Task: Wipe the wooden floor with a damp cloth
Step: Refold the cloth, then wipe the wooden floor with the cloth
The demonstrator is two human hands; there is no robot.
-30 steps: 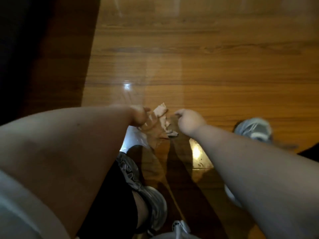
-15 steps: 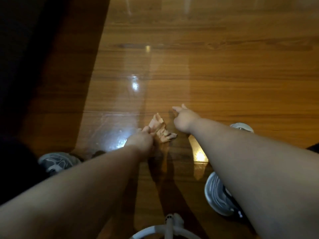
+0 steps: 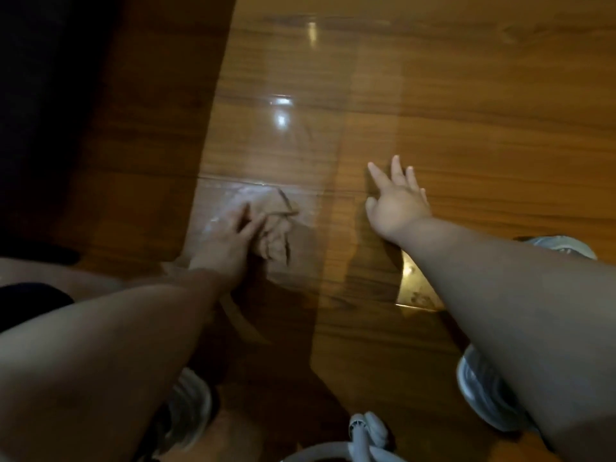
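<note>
A crumpled pale pink cloth (image 3: 278, 225) lies on the glossy wooden floor (image 3: 466, 95), left of centre. My left hand (image 3: 230, 238) presses on the cloth's left part with fingers spread flat; motion blur smears hand and cloth. My right hand (image 3: 398, 203) is to the right of the cloth and apart from it, fingers straight and spread, palm down on or just above the boards. A wet, shiny streak runs up the floor beyond the cloth.
A dark shadowed area (image 3: 66, 111) fills the left side. My grey shoes show at the lower left (image 3: 186, 415) and at the right (image 3: 486, 395). A white looped object (image 3: 363, 438) sits at the bottom edge. A bright reflection (image 3: 416, 288) lies under my right forearm.
My left hand went from pinching the bunched cloth to pressing flat on it. My right hand opened and moved away to the right. The view drew closer to the floor.
</note>
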